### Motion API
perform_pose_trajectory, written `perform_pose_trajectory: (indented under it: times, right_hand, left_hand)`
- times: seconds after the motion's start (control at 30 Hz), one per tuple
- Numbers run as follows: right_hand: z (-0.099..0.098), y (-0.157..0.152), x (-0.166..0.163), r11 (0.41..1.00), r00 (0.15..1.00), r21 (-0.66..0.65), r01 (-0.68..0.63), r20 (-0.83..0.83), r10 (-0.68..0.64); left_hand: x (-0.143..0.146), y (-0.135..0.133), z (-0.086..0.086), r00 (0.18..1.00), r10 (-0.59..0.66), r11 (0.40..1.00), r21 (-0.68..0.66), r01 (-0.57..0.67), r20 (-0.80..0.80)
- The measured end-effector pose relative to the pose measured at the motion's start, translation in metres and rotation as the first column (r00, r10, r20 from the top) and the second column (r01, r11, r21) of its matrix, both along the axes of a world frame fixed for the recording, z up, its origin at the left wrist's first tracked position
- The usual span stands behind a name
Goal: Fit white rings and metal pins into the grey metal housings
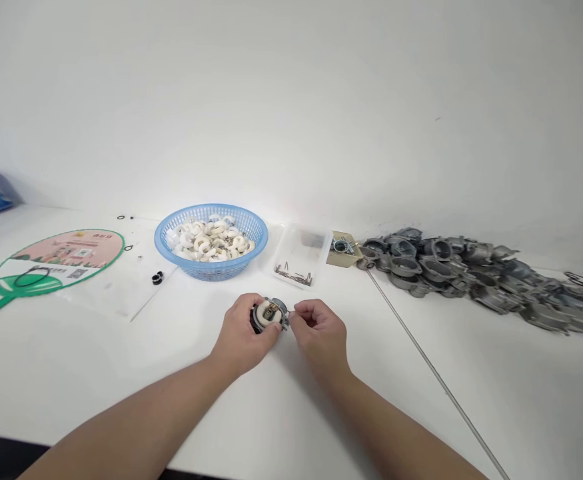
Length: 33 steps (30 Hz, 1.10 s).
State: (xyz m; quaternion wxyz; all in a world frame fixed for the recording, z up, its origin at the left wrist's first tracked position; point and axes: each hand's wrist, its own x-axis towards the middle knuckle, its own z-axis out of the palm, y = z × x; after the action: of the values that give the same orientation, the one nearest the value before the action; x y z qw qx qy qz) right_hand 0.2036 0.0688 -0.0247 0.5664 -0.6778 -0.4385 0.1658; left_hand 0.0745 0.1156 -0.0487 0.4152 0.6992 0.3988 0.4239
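White tabletop (pixel 86 377): left hand (pixel 240 335) holds metal housing (pixel 282 308), right hand (pixel 320 337) touches it.

A round gray metal part (pixel 274 315) has a fat white ring (pixel 264 316) inside it, with a small gold bit in the middle. It tips up, held in the left hand (pixel 244 335).
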Motion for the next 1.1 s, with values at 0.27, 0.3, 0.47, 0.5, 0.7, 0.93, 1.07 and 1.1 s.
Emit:
perform_pose_trajectory:
  times: [0.27, 0.3, 0.47, 0.5, 0.7, 0.93, 1.07, 1.1]
  right_hand:
    - [0.0009, -0.0004, -0.0020, 1.000, 0.994, 0.005, -0.015, 0.106, 0.015]
    - [0.0012, -0.0008, -0.0023, 1.000, 0.993, 0.008, -0.019, 0.114, 0.018]
    - [0.0002, -0.0006, -0.0009, 0.999, 0.989, 0.003, -0.035, 0.142, 0.034]
    - [-0.0003, -0.0003, 0.0000, 0.999, 0.988, -0.005, -0.037, 0.147, 0.038]
    - [0.0000, 0.0003, 0.0005, 1.000, 0.990, -0.010, -0.028, 0.141, 0.029]
    - [0.0012, 0.0004, -0.0021, 1.000, 0.990, -0.001, -0.017, 0.137, 0.017]
    - [0.0005, 0.0009, -0.0016, 1.000, 0.985, 0.014, -0.024, 0.172, 0.021]
    - [0.0005, 0.0010, -0.0014, 0.999, 0.983, 0.023, -0.025, 0.183, 0.020]
  left_hand:
    - [-0.0002, -0.0023, 0.0093, 1.000, -0.008, 1.000, -0.023, 0.008, 0.013]
    - [-0.0001, -0.0024, 0.0097, 1.000, -0.010, 1.000, -0.026, 0.010, 0.011]
    - [-0.0003, -0.0021, 0.0089, 1.000, -0.020, 0.999, -0.032, 0.020, 0.010]
    - [-0.0004, -0.0020, 0.0086, 1.000, -0.021, 0.999, -0.031, 0.021, 0.008]
    - [0.0001, -0.0007, 0.0051, 0.999, -0.031, 0.999, -0.030, 0.031, 0.006]
    - [0.0019, -0.0003, 0.0023, 1.000, -0.021, 1.000, -0.023, 0.022, 0.017]
    - [0.0020, 0.0001, 0.0021, 1.000, -0.014, 1.000, -0.021, 0.015, 0.023]
    - [0.0020, 0.0003, 0.0019, 1.000, -0.012, 1.000, -0.020, 0.013, 0.024]
